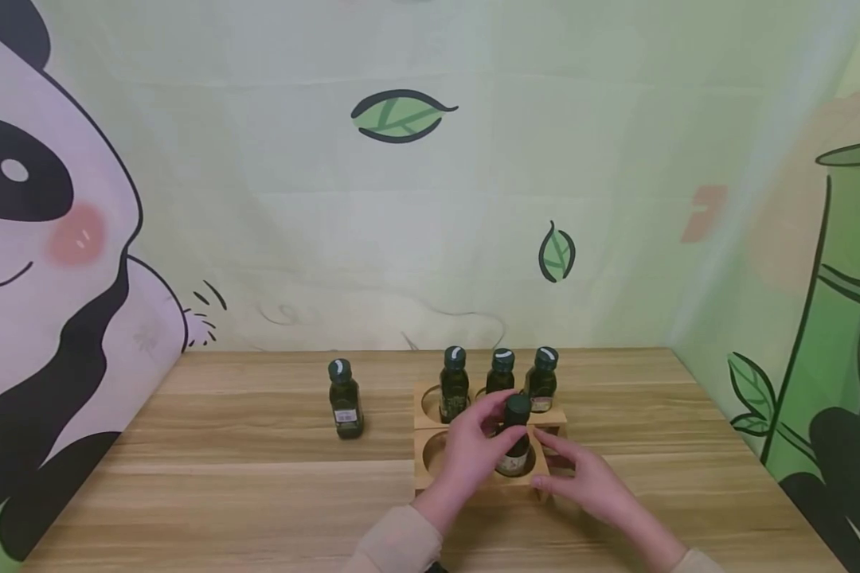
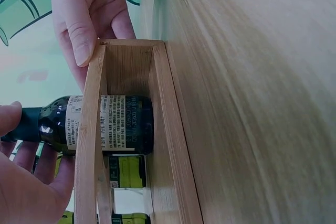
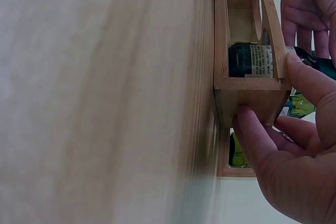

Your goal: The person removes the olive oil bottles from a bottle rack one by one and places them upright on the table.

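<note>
Two pale sleeves are closest, and the hands reach out from them. The left hand pinches a small dark bottle up high, with thumb and fingers around its cap and neck. The right hand grips the near right corner of a wooden rack, thumb on the top board and a finger against the end.

The bottle stands upright in the near row's right hole. Its bottom is down by the rack's low board, but I cannot tell if it touches.

The bottle looks like glass, so it is probably hard, smooth and a bit slippery, and it could crack if it drops. It may be a little heavy if full; I cannot tell how full it is. The cap and neck look like a good place to hold, because the board goes around the body. The rack looks stiff and light, so a hand on its end should stop it sliding.

In the far row stand three more bottles. Another bottle stands on the counter, well to the left. Behind hangs a green cloth with a panda on it.
</note>
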